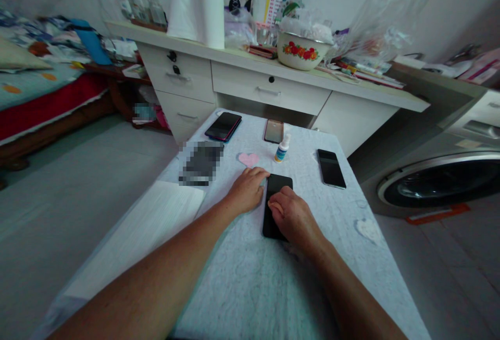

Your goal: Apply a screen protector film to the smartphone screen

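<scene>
A black phone point(276, 186) lies face up in the middle of the pale cloth-covered table point(250, 277). My left hand point(247, 190) rests beside the phone's left edge, fingers curled against it. My right hand point(292, 218) lies on the phone's lower half, fingers bent and pressed on the screen. What the fingers hold, if anything, is hidden. A small white bottle with a blue label point(282, 149) stands just beyond the phone, and a pink heart-shaped piece point(249, 159) lies to its left.
Three more phones lie on the table: far left point(223, 125), far middle point(274, 130), right point(331, 168). A white sheet point(156, 225) covers the left part. Behind stands a cluttered white desk point(269, 82) with a flowered bowl point(302, 51). A washing machine point(441, 173) is right, a bed point(35, 90) left.
</scene>
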A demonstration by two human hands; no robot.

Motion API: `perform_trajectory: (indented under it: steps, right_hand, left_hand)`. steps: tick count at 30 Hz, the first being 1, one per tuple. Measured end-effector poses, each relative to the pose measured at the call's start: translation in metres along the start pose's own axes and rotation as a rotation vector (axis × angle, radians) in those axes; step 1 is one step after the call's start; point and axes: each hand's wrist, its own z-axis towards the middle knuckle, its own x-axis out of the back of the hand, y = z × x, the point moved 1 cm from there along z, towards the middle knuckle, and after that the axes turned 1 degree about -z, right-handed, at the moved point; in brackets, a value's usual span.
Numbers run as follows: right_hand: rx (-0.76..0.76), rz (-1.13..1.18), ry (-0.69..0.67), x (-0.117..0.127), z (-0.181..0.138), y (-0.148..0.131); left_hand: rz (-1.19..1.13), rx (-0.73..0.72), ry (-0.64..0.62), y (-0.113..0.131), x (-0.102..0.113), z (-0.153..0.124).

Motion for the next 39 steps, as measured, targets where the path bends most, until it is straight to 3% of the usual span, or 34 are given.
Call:
perform_trajectory:
  steps: [14, 39]
  right_hand:
    - [0.093, 0.046, -0.040, 0.001, -0.005, -0.008]
    - [-0.132, -0.024, -0.032, 0.020, -0.003, 0.020]
  left_hand:
    - [-0.010, -0.009, -0.010, 0.000, 0.001, 0.001]
    - [0.017, -0.003, -0.024, 0.003, 0.003, 0.001]
